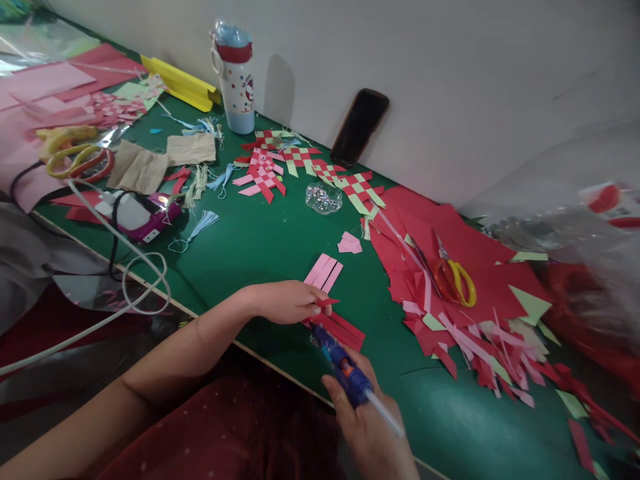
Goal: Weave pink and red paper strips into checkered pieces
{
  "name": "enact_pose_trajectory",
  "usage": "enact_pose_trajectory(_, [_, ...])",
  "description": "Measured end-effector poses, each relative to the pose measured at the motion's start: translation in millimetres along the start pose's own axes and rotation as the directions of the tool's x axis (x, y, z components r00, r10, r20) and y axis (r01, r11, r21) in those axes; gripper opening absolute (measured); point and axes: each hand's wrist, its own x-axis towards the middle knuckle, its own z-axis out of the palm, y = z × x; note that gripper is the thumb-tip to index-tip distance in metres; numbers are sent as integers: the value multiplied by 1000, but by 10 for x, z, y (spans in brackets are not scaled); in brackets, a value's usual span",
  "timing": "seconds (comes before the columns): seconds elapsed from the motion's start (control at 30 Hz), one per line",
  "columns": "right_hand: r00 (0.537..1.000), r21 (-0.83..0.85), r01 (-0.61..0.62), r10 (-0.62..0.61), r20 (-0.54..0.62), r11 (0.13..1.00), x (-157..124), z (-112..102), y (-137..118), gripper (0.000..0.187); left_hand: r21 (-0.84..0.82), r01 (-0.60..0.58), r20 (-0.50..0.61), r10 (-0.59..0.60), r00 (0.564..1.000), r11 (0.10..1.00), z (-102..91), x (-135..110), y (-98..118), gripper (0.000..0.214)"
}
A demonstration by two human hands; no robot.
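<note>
My right hand (373, 427) grips a blue glue gun (345, 373) with a clear glue stick jutting from its back end. The gun's nozzle points at red paper strips (345, 331) close to my left hand. My left hand (287, 301) pinches a red paper piece (327, 303) between thumb and fingers, just above the green table. Right beyond those fingers lie pink paper strips (324, 273), side by side. A small pink paper scrap (349, 243) rests a little farther off.
Woven paper fish (300, 159) lie near a dish of beads (324, 198). A phone (360, 127) leans on the wall beside a bottle (237, 87). Scissors (455, 280) sit on red paper (430, 230) at right. A purple power strip (150, 223) and white cable (145, 257) are at left.
</note>
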Motion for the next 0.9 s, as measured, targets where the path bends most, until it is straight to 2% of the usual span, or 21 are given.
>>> enact_pose_trajectory(0.17, [1000,43,12,-11,-9,999,-11,11,24,41,15,16,7,-16,1000,1000,-15,-6,27,29])
enact_pose_trajectory(0.63, [996,129,-84,79,46,988,-28,28,93,42,34,6,-8,-6,1000,999,-19,-2,29,30])
enact_pose_trajectory(0.8, [982,205,-188,190,6,961,-59,-2,46,42,13,1,1,-1,1000,1000,-14,0,12,29])
enact_pose_trajectory(0.9, [982,249,-190,184,50,950,-57,21,58,43,6,-1,-3,1,1000,1000,-9,0,-1,29])
